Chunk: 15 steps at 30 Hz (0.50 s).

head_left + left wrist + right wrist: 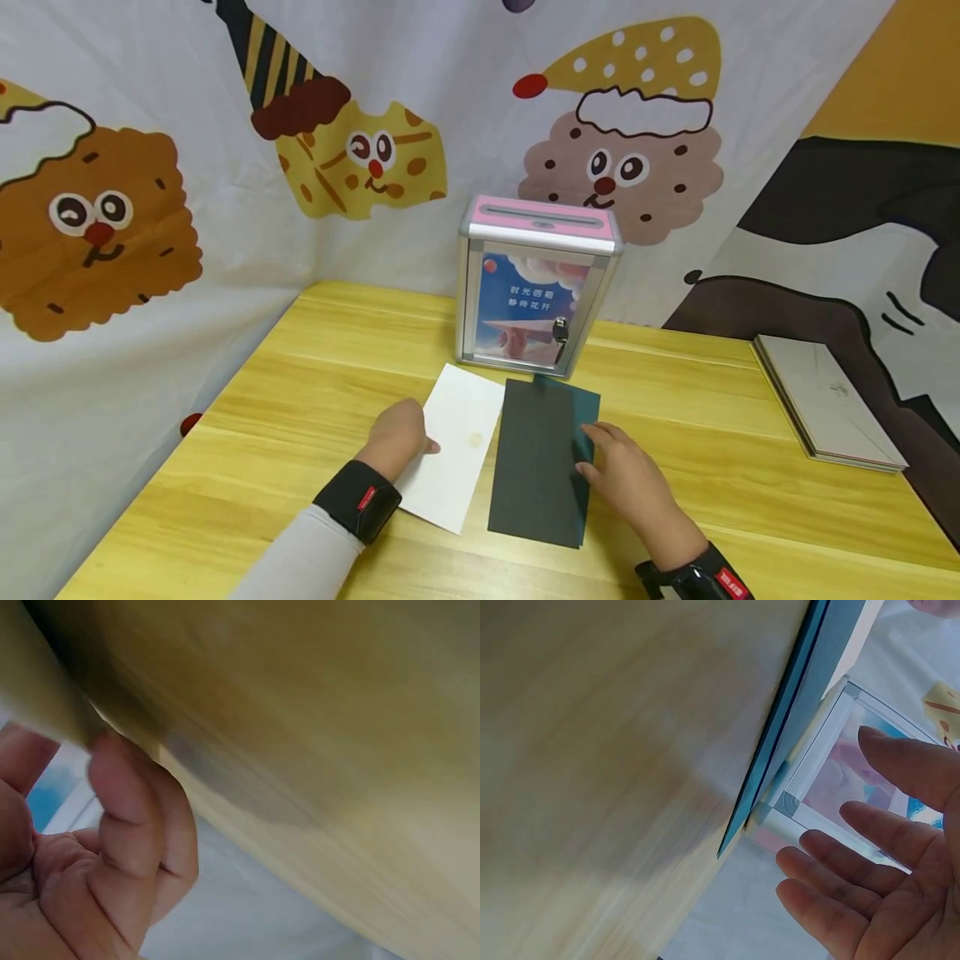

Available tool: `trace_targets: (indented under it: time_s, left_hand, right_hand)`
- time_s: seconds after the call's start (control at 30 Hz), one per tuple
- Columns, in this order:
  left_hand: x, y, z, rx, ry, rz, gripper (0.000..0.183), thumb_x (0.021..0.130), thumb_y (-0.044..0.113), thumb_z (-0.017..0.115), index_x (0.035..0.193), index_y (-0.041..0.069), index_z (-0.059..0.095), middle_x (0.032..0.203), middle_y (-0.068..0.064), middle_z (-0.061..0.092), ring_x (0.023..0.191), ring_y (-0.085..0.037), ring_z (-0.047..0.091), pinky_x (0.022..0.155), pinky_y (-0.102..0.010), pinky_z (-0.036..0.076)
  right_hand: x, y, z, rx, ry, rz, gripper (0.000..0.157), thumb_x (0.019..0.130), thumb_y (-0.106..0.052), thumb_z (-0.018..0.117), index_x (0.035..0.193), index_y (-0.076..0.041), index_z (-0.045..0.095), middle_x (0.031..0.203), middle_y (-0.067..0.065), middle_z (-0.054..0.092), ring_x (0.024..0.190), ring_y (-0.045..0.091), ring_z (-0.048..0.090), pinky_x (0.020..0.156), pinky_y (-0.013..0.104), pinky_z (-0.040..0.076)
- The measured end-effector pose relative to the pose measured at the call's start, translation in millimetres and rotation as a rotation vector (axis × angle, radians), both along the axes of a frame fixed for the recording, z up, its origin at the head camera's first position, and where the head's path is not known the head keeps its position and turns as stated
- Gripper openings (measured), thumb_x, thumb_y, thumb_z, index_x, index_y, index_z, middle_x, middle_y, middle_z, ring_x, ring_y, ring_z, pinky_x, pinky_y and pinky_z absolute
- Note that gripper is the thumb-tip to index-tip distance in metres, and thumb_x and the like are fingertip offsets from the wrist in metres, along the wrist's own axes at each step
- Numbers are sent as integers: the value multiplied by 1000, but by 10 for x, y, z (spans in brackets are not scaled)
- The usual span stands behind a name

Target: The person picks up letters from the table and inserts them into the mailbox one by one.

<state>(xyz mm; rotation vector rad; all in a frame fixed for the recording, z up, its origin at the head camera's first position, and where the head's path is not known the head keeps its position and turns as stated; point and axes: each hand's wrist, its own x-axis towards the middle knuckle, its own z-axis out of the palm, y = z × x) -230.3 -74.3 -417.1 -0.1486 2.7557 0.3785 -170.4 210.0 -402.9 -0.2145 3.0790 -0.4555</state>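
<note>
A white rectangular paper piece [457, 433] with a faint beige spot lies tilted on the table, left of centre. My left hand [397, 437] pinches its left edge; the left wrist view shows curled fingers [127, 802] at that edge. Beside it lie two overlapping dark sheets, a blackish one [532, 458] on top and a teal one [588, 404] showing along the right. My right hand [630, 475] is at their right edge, fingers spread. In the right wrist view those fingers [817, 862] look apart from the sheets, with nothing between them.
Behind the sheets stands a silver-framed box [536, 283] with a pink slotted top and a small lock on its front. A stack of flat boards or books [828, 400] lies at the right of the wooden table [300, 417]. A cartoon-printed cloth [247, 208] hangs behind.
</note>
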Motion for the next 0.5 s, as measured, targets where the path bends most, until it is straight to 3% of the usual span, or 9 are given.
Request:
trace_targets:
  time_s: [0.13, 0.23, 0.3, 0.4, 0.5]
  left_hand:
    - [44, -140, 38, 57, 48, 19, 53, 68, 29, 80, 101, -8, 59, 101, -21, 64, 85, -28, 58, 79, -42, 52]
    - [122, -237, 107, 173, 124, 14, 33, 73, 19, 77, 85, -6, 60, 81, -16, 62, 71, -25, 54, 64, -37, 50]
    - [187, -290, 175, 273, 168, 8, 25, 75, 14, 74, 70, -1, 55, 67, -10, 52, 62, -21, 47, 54, -32, 42]
    - [272, -346, 260, 402, 205, -4, 30, 78, 10, 71, 61, 5, 46, 60, -3, 38, 56, -17, 38, 49, -26, 32]
    - [347, -369, 358, 478, 230, -21, 25, 79, 10, 70, 64, 6, 49, 61, -2, 40, 57, -16, 39, 50, -26, 32]
  right_hand:
    - [1, 2, -12, -7, 2, 1, 56, 78, -19, 72, 127, -1, 50, 129, 27, 50, 111, 41, 52, 89, 55, 47]
    - [0, 3, -20, -15, -5, -3, 56, 79, -19, 71, 127, -1, 50, 129, 26, 51, 112, 41, 52, 90, 55, 46]
    - [-2, 1, -26, -34, -17, -6, 55, 79, -18, 71, 127, -1, 51, 129, 26, 51, 113, 41, 51, 91, 55, 45]
    - [-3, -7, -31, -75, -42, -4, 54, 79, -18, 70, 127, 0, 51, 129, 25, 52, 116, 41, 49, 93, 55, 44]
    - [-6, -22, -27, -125, -67, 8, 54, 80, -20, 69, 127, -1, 51, 128, 24, 53, 117, 41, 48, 94, 56, 42]
